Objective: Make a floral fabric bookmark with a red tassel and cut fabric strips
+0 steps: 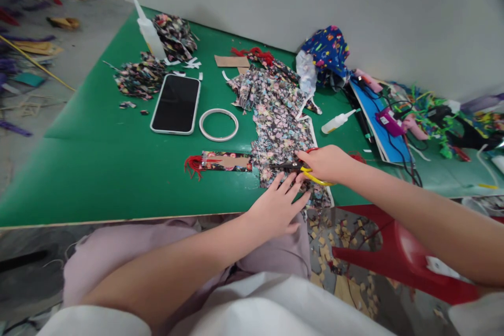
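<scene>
The right hand (326,164) grips yellow-handled scissors (305,170), blades on the floral fabric (281,131) at the tabletop's (118,168) near edge; the left hand (275,209) lies flat, pinning it. 1 tasselled strip (222,161) looks finished; most fabric seems uncut.

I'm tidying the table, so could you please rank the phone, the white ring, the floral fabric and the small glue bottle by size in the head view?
1. Floral fabric, clearly largest.
2. Phone.
3. White ring.
4. Small glue bottle, smallest.
All lie at a similar distance, so the order looks reliable.
</scene>
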`<state>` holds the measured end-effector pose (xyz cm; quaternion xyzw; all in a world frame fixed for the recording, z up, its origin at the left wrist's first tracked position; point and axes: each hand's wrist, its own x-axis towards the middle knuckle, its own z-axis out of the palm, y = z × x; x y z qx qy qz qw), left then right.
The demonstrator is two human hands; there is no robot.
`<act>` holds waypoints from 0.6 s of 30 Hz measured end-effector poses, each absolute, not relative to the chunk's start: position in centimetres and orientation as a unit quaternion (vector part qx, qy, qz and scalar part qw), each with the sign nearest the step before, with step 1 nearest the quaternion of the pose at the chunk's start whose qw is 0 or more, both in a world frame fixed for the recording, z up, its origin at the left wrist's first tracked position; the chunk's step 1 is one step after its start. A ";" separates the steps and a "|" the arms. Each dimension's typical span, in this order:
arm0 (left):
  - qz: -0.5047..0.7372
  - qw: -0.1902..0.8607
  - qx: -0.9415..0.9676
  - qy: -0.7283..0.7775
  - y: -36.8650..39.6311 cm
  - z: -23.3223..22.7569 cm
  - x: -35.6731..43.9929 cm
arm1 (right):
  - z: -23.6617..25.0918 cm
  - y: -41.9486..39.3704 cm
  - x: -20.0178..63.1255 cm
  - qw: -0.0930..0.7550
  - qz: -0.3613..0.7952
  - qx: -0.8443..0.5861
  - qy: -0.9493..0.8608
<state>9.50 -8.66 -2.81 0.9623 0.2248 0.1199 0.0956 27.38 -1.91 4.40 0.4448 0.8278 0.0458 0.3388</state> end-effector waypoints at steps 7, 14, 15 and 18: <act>0.121 0.094 0.962 0.224 -8.7 -2.7 9.5 | 4.1 -2.1 27.4 0.306 0.063 0.421 0.852; 0.123 0.091 0.962 0.225 -8.7 -2.8 9.5 | 4.8 -1.7 26.7 0.318 0.065 0.401 0.857; 0.125 0.092 0.962 0.223 -8.7 -2.9 9.5 | 4.9 -1.7 26.6 0.322 0.065 0.401 0.855; 0.132 0.095 0.962 0.218 -8.7 -3.0 9.5 | 5.0 -1.8 26.5 0.332 0.069 0.416 0.844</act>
